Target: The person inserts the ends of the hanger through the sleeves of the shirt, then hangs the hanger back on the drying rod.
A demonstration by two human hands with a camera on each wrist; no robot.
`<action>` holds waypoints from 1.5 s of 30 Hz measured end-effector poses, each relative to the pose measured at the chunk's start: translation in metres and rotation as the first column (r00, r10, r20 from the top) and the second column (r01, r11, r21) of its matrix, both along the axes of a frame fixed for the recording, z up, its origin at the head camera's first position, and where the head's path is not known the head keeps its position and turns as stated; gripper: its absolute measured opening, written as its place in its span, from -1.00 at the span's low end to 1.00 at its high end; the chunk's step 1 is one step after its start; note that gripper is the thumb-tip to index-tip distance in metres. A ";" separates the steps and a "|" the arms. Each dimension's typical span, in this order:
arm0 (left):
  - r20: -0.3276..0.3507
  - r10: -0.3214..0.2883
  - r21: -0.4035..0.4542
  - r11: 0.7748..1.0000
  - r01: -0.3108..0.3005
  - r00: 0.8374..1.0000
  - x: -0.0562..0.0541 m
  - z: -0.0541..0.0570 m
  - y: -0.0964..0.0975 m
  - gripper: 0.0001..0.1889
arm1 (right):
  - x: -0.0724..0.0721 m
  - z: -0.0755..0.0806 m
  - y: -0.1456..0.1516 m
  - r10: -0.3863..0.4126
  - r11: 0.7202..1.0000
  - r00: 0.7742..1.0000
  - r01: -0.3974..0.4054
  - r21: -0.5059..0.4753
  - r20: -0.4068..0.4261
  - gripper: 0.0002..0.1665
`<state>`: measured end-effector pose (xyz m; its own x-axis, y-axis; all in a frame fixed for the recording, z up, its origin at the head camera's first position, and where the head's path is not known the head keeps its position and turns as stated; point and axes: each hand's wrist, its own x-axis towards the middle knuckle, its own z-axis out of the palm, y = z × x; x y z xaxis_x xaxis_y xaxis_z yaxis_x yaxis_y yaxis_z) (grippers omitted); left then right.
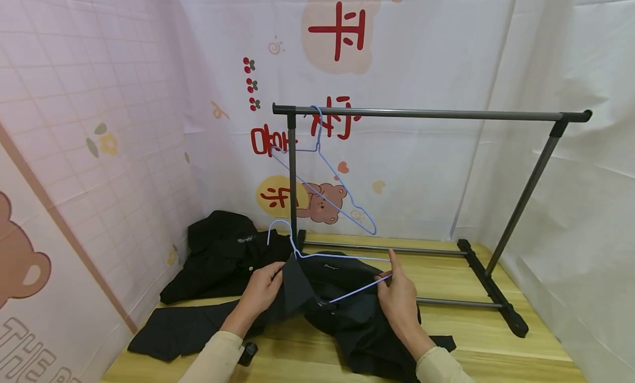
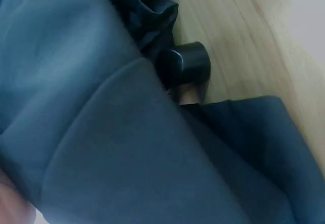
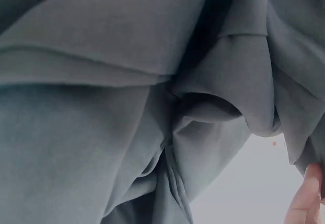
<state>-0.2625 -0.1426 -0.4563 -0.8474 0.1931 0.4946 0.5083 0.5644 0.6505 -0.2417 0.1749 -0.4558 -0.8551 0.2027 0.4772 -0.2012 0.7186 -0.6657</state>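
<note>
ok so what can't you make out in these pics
Held blue hanger, head view: one end hidden by the right hand, the other by the black shirt.
Neck label, head view: lettering too small.
Black cylinder, left wrist view: partly covered by dark cloth.
Fingers, right wrist view: cut off by the right edge.

Left forearm [image 1: 214, 358]: pale-sleeved, entering from 7 o'clock, aimed toward 1 | left hand [image 1: 260, 292]: thumb and fingers bent together in a pinch | right forearm [image 1: 440, 365]: pale-sleeved, entering from 5 o'clock, aimed toward 11 | right hand [image 1: 401, 299]: index finger [image 1: 393, 262] straight toward 12 | hands apart, both wrists [image 1: 237, 321] bare
</note>
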 end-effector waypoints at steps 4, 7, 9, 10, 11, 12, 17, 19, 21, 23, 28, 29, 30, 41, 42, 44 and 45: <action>-0.095 0.023 -0.059 0.998 -0.029 0.995 -0.001 -0.001 -0.004 -0.80 | 0.000 -0.004 0.001 0.050 0.998 0.999 -0.050 0.050 -0.004 -0.11; -0.208 0.051 -0.145 0.986 -0.083 0.977 -0.002 0.000 -0.009 -0.80 | -0.001 -0.006 0.003 0.080 0.991 0.997 -0.077 0.111 -0.015 -0.22; -0.263 0.062 -0.193 0.974 -0.116 0.963 -0.003 0.001 -0.012 -0.81 | -0.001 -0.005 0.004 0.094 0.983 0.995 -0.090 0.157 -0.019 -0.30; -0.281 0.065 -0.213 0.969 -0.128 0.957 -0.003 0.001 -0.014 -0.80 | -0.001 -0.005 0.004 0.100 0.979 0.995 -0.095 0.182 -0.021 -0.33; -0.287 0.065 -0.223 0.966 -0.133 0.956 -0.003 0.002 -0.015 -0.79 | -0.001 -0.004 0.004 0.109 0.974 0.994 -0.102 0.204 -0.026 -0.35; -0.280 0.061 -0.231 0.964 -0.129 0.958 -0.002 0.002 -0.016 -0.78 | -0.001 -0.004 0.004 0.116 0.968 0.993 -0.106 0.227 -0.031 -0.38; -0.249 -0.007 -0.255 0.965 -0.059 0.968 0.004 0.006 -0.017 -0.69 | -0.002 0.002 0.004 0.112 0.941 0.991 -0.084 0.328 -0.069 -0.41; -0.281 -0.017 -0.279 0.958 -0.064 0.960 0.005 0.007 -0.017 -0.67 | -0.003 0.005 0.006 0.101 0.927 0.993 -0.070 0.367 -0.065 -0.42; -0.333 -0.012 -0.308 0.946 -0.097 0.943 0.004 0.007 -0.018 -0.67 | -0.005 0.007 0.009 0.097 0.911 0.994 -0.070 0.406 -0.047 -0.44; -0.388 -0.007 -0.326 0.936 -0.130 0.922 0.002 0.007 -0.020 -0.66 | -0.007 0.010 0.013 0.114 0.899 0.993 -0.089 0.429 -0.034 -0.53; -0.496 -0.015 -0.336 0.925 -0.176 0.868 -0.003 0.004 -0.025 -0.66 | -0.008 0.024 0.024 0.204 0.895 0.979 -0.199 0.399 0.032 -0.73; -0.515 -0.022 -0.338 0.924 -0.179 0.857 -0.004 0.003 -0.025 -0.74 | -0.009 0.028 0.027 0.218 0.898 0.974 -0.227 0.376 0.067 -0.73; -0.533 -0.029 -0.341 0.922 -0.183 0.846 -0.005 0.003 -0.025 -0.80 | -0.009 0.030 0.029 0.226 0.900 0.969 -0.245 0.360 0.095 -0.73; -0.531 0.059 -0.270 0.934 -0.235 0.845 0.001 0.006 0.007 -0.73 | 0.011 0.032 -0.014 0.155 0.912 0.987 -0.123 0.390 -0.050 -0.61; -0.496 0.081 -0.237 0.945 -0.225 0.865 0.002 0.006 0.013 -0.75 | 0.015 0.031 -0.021 0.176 0.909 0.983 -0.138 0.393 -0.060 -0.57; -0.418 0.105 -0.177 0.965 -0.194 0.902 0.006 0.006 0.023 -0.79 | 0.022 0.030 -0.037 0.242 0.891 0.968 -0.193 0.411 -0.071 -0.49; -0.384 0.104 -0.157 0.972 -0.176 0.917 0.007 0.006 0.028 -0.80 | 0.025 0.030 -0.043 0.289 0.876 0.955 -0.236 0.421 -0.066 -0.46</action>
